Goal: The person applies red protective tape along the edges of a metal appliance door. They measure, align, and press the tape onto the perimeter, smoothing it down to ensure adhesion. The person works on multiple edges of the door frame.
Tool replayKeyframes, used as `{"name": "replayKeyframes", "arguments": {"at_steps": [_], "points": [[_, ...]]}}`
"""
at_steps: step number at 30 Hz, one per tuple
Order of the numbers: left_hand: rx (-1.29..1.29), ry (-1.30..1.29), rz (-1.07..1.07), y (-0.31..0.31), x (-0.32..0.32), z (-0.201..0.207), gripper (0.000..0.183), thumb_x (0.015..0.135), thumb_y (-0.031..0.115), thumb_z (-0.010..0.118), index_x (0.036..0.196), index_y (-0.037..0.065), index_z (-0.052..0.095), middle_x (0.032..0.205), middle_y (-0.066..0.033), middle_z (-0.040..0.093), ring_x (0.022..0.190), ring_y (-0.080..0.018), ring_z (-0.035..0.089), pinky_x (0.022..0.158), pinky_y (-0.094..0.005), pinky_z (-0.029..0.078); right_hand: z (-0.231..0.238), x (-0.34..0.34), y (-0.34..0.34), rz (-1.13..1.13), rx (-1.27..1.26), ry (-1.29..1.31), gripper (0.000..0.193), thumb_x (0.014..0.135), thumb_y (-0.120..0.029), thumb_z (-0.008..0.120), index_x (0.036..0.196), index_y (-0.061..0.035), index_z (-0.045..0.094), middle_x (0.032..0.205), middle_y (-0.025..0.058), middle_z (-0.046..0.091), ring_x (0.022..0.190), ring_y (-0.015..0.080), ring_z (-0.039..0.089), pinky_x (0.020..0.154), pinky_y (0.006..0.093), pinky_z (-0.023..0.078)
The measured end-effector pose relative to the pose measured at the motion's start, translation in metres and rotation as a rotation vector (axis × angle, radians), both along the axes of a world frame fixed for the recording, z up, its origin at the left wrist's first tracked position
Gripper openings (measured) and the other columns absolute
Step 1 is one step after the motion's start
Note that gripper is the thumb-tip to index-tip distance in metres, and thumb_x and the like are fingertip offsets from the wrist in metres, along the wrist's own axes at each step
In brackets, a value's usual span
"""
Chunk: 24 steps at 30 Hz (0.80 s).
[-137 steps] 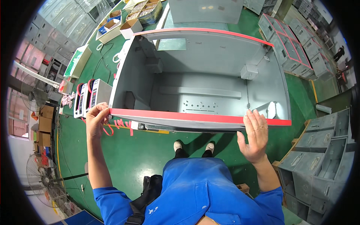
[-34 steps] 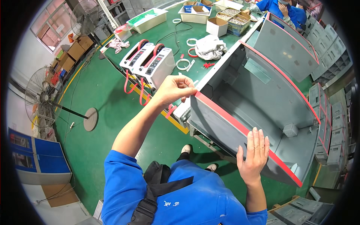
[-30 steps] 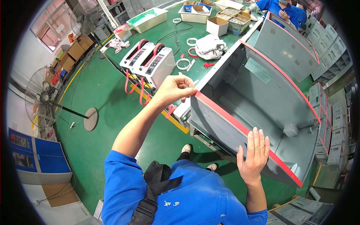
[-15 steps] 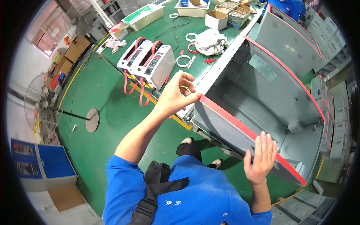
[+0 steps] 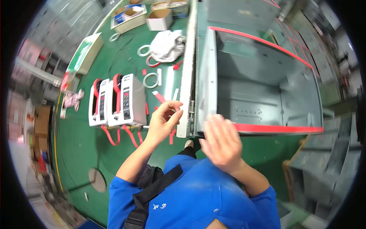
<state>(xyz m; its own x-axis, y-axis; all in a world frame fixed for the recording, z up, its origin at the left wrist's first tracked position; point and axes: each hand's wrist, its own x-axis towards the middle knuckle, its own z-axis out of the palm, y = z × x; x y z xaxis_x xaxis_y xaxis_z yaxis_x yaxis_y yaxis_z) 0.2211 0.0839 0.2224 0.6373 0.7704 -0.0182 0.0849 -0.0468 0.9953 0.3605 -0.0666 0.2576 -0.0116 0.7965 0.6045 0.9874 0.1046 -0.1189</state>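
Note:
A grey open-fronted metal cabinet (image 5: 210, 91) lies on the right, with red tape (image 5: 278, 129) along its near rim and more along the far rim. My right hand (image 5: 222, 145) rests flat over the left end of the near rim, fingers stretched out and slightly blurred; it hides the tape's end there. My left hand (image 5: 164, 122) is apart from the cabinet, over the bench's edge, with thumb and forefinger pinched. Whatever they hold, if anything, is too small to tell. Left of it stand two white tape dispensers (image 5: 129, 101) (image 5: 98, 108) with red strips hanging from their fronts.
Tape rings (image 5: 151, 80), a crumpled white cloth (image 5: 166, 45) and red scraps (image 5: 177, 65) lie on the green bench. Boxes (image 5: 159, 20) stand farther back. A pale metal rail (image 5: 187, 76) runs between bench and cabinet. Grey cabinets (image 5: 324, 156) are stacked at right.
The view has turned, so the cabinet sits straighter. My left hand has come away from the cabinet's corner. My right hand has slid left along the taped near rim to that corner.

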Motion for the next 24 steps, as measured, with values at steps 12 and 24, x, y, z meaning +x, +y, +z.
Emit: {"name": "replayKeyframes", "arguments": {"at_steps": [12,24], "points": [[1.037,-0.379,-0.623,0.014,0.089,0.043,0.028,0.072,0.01,0.058,0.096,-0.004,0.056,0.085,-0.0161,0.059,0.085,-0.0317,0.057,0.084,-0.0474,0.043,-0.018,0.086,-0.082,-0.531,0.045,-0.126,0.039,0.074,-0.002,0.048,0.113,0.0022,0.051,0.116,0.0179,0.053,0.111,0.0311,0.049,0.095,0.0441,0.038],[1.158,-0.316,-0.759,0.043,0.145,0.046,0.032,0.072,0.029,0.049,0.07,-0.001,0.059,0.047,-0.0043,0.042,0.039,-0.0175,0.033,0.043,-0.032,0.024,-0.042,0.309,-0.214,-1.417,0.067,0.067,0.045,0.082,0.0,0.039,0.126,0.0031,0.029,0.134,0.0206,0.031,0.125,0.032,0.031,0.102,0.0341,0.029]]}}
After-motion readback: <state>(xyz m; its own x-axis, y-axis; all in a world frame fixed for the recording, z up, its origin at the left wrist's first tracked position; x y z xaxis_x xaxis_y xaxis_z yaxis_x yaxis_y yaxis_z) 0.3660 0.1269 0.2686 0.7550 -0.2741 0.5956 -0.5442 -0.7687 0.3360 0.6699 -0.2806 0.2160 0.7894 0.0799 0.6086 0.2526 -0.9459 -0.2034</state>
